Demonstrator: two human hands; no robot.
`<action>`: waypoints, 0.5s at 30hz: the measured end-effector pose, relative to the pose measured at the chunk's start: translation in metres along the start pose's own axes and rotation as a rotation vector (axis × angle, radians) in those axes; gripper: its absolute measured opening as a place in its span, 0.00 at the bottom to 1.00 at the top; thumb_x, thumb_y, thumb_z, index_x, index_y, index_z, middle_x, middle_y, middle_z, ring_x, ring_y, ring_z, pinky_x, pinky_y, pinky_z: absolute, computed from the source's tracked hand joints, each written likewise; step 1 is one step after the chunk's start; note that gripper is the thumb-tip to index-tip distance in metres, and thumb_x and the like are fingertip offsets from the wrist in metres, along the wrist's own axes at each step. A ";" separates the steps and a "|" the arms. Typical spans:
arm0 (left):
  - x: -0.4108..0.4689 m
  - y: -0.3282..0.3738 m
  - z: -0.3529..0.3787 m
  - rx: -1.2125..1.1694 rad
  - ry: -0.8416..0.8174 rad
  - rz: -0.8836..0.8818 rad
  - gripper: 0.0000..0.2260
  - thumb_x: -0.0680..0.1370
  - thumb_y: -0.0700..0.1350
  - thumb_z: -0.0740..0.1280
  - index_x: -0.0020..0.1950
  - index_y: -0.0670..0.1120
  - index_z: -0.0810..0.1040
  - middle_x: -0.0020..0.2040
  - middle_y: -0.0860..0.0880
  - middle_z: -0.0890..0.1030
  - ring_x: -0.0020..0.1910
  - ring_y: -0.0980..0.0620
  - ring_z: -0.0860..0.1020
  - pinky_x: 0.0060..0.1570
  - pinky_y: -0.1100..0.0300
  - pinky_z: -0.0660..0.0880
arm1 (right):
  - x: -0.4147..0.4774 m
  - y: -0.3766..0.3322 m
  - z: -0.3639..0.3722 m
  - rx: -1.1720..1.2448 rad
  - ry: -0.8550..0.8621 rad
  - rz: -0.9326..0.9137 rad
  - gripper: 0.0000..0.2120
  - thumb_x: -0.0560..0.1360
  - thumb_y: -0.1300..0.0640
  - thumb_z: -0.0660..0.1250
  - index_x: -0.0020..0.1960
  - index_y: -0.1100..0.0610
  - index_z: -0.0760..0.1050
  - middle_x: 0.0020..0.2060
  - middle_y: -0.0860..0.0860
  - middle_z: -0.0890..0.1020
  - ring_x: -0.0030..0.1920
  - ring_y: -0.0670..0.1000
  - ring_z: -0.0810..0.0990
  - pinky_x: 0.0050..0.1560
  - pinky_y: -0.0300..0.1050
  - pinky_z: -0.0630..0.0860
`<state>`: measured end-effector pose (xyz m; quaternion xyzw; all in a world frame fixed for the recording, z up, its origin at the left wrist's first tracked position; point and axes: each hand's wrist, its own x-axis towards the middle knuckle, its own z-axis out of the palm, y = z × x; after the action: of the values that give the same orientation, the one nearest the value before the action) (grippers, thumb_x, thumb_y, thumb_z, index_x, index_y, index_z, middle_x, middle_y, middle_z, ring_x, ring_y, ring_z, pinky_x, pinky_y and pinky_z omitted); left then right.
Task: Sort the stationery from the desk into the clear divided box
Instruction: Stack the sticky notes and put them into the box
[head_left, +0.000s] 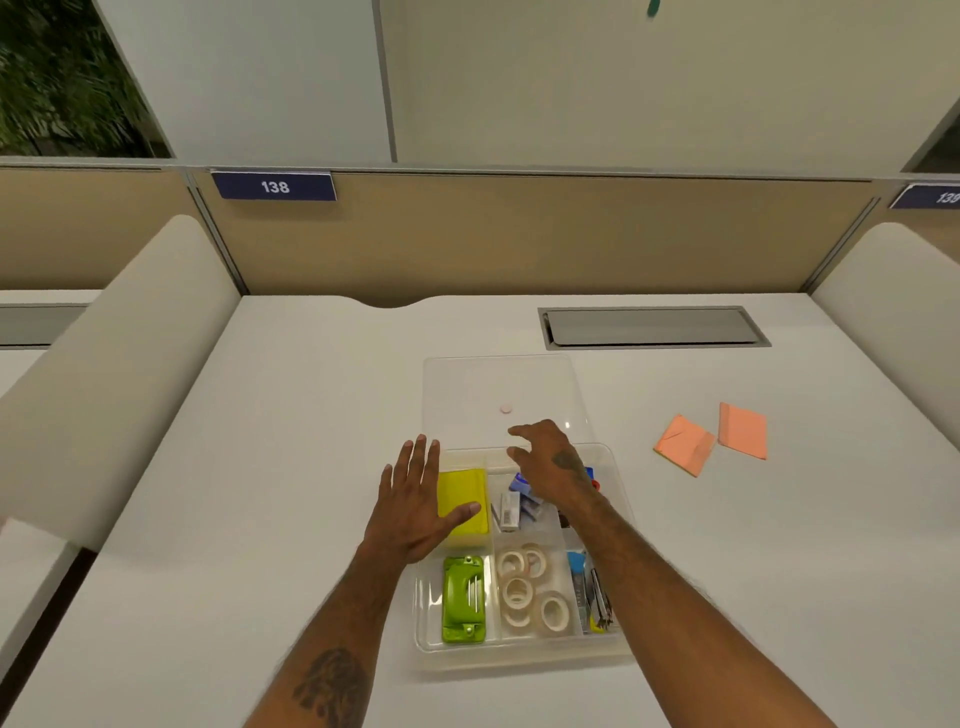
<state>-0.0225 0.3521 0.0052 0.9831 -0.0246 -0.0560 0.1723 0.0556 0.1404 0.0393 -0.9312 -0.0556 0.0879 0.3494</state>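
Observation:
The clear divided box (423, 613) lies near the desk's front, its clear lid (498, 384) open and flat behind it. Inside are a yellow pad (462, 491), a green hole punch (463, 600), several tape rolls (527, 587), small staple boxes (511, 506) and pens with clips (589, 592). My left hand (415, 499) hovers flat with fingers spread over the box's left edge and the yellow pad. My right hand (550, 465) hangs over the far middle compartments, fingers loosely curled and holding nothing. Two orange sticky-note pads (683, 444) (743, 430) lie on the desk to the right.
A grey cable hatch (654, 326) is set into the desk behind the box. Beige padded dividers (114, 374) (888, 322) flank the desk, and a tan partition (519, 239) with the sign 138 closes the back.

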 end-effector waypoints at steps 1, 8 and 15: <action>0.006 0.007 -0.001 0.000 0.012 0.019 0.48 0.69 0.77 0.45 0.78 0.49 0.36 0.79 0.49 0.37 0.78 0.50 0.35 0.76 0.45 0.42 | 0.000 0.009 -0.008 -0.031 0.027 -0.002 0.18 0.79 0.52 0.63 0.68 0.52 0.72 0.66 0.53 0.71 0.59 0.52 0.75 0.57 0.41 0.73; 0.058 0.098 0.004 0.052 -0.005 0.206 0.44 0.71 0.76 0.45 0.79 0.51 0.38 0.79 0.48 0.36 0.78 0.50 0.34 0.76 0.45 0.40 | -0.003 0.093 -0.079 -0.291 0.081 0.159 0.29 0.79 0.42 0.57 0.77 0.49 0.55 0.78 0.54 0.53 0.76 0.57 0.56 0.72 0.55 0.63; 0.121 0.206 0.029 0.048 -0.072 0.319 0.40 0.76 0.71 0.51 0.80 0.51 0.43 0.80 0.48 0.39 0.78 0.50 0.38 0.76 0.48 0.40 | 0.010 0.188 -0.158 -0.401 0.099 0.213 0.29 0.79 0.41 0.58 0.77 0.47 0.54 0.78 0.54 0.53 0.77 0.54 0.53 0.72 0.52 0.64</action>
<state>0.0882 0.1402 0.0359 0.9680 -0.1877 -0.0624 0.1545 0.1052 -0.1001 0.0310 -0.9858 0.0436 0.0659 0.1482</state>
